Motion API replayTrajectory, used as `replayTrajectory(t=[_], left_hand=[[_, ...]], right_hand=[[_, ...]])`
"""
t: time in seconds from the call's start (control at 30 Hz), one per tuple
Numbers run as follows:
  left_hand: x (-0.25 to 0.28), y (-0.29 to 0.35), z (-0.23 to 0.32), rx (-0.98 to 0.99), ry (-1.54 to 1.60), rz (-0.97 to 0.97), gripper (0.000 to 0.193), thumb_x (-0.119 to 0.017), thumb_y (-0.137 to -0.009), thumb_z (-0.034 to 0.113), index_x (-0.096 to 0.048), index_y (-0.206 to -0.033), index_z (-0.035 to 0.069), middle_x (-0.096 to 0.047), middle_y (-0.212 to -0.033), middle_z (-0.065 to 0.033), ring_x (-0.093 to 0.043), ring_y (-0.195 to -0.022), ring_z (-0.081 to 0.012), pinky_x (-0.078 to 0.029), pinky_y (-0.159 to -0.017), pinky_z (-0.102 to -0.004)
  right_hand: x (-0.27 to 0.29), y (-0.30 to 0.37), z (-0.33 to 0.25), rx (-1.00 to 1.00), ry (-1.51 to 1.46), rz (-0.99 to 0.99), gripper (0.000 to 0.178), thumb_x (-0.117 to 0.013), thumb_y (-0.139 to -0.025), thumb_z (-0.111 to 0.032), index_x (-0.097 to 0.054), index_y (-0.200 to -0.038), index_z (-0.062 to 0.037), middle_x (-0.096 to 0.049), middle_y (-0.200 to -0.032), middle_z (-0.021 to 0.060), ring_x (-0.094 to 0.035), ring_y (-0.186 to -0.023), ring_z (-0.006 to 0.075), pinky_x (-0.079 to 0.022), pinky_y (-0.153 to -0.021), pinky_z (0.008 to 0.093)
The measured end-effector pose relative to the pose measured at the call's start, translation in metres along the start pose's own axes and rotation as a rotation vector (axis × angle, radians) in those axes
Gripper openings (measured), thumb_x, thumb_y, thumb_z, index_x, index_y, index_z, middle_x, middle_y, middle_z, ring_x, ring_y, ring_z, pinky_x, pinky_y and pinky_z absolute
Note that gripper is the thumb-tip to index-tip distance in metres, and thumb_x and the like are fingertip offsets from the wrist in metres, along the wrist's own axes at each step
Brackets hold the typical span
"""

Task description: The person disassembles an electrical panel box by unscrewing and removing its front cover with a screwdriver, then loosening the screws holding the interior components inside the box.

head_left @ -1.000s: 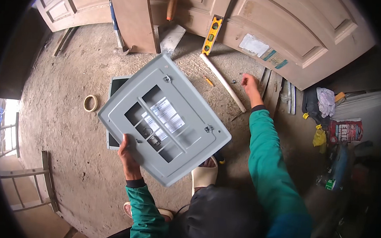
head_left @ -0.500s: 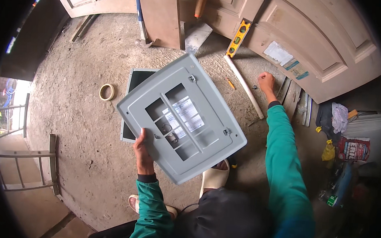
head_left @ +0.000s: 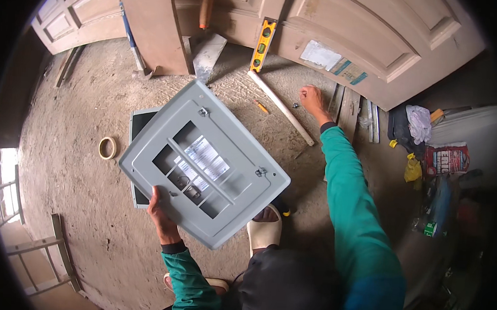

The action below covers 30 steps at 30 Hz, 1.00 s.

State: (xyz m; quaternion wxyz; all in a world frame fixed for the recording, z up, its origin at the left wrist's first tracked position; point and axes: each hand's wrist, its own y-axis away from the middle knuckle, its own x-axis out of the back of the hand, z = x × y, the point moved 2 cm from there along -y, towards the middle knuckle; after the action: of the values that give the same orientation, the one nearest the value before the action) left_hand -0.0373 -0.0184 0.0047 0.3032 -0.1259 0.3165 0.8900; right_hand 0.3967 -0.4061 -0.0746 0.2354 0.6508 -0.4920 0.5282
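Observation:
My left hand (head_left: 161, 217) grips the near left edge of a grey metal panel-board cover (head_left: 243, 155), thumb on top and fingers hidden beneath. The cover is held tilted above the floor; it has a rectangular window with bars and two small latches. Through the window show a paper sheet with print and a small metal part. Partly hidden under the cover lies a grey box (head_left: 132, 129) with a dark inside. My right hand (head_left: 313, 101) is stretched out low over the floor with curled fingers, beside a small metal piece (head_left: 295, 105). Whatever its fingers hold is hidden.
A masking tape roll (head_left: 108, 148) lies left of the box. Near my right hand are a pencil (head_left: 261, 107) and a white pipe (head_left: 281, 107). A yellow spirit level (head_left: 263, 45) and a hammer (head_left: 132, 42) lean on boards. Bags (head_left: 447, 160) lie at right; a ladder (head_left: 61, 246) stands left.
The whole view has swung, so the scene sits further left. My left hand still holds the cover, and my right hand stays beside the small metal piece.

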Motion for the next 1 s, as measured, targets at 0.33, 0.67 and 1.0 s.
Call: replayTrajectory(t=[0.33,0.67,1.0], left_hand=[[0.005,-0.004,0.001,-0.02,-0.04,-0.042,0.035,-0.055,-0.096,0.03,-0.061,-0.117,0.003,-0.065,-0.102,-0.0031,-0.063,-0.089,-0.0146,-0.05,-0.077,-0.0282],[0.011,-0.008,-0.001,-0.196,-0.21,0.009,0.043,-0.05,-0.099,0.028,-0.056,-0.128,-0.003,-0.062,-0.109,-0.0035,-0.059,-0.096,-0.0152,-0.047,-0.085,-0.0276],[0.007,-0.008,0.002,-0.12,-0.188,0.027,0.041,-0.051,-0.098,0.027,-0.056,-0.129,0.0,-0.061,-0.113,-0.0039,-0.059,-0.099,-0.0163,-0.048,-0.087,-0.0292]], right_hand=[[0.006,0.037,-0.03,0.015,-0.298,-0.103,0.007,-0.067,-0.078,-0.005,-0.066,-0.084,-0.0032,-0.06,-0.089,0.0151,-0.06,-0.085,0.0344,-0.049,-0.075,0.0403],[0.011,0.033,-0.046,0.101,-0.21,-0.196,0.006,-0.063,-0.072,-0.005,-0.062,-0.077,-0.0008,-0.062,-0.086,0.0155,-0.059,-0.081,0.0343,-0.048,-0.073,0.0432],[0.027,0.049,-0.03,-0.514,-1.07,-0.126,0.007,-0.065,-0.072,-0.008,-0.063,-0.075,-0.0023,-0.063,-0.075,0.0078,-0.059,-0.066,0.0196,-0.047,-0.056,0.0335]])
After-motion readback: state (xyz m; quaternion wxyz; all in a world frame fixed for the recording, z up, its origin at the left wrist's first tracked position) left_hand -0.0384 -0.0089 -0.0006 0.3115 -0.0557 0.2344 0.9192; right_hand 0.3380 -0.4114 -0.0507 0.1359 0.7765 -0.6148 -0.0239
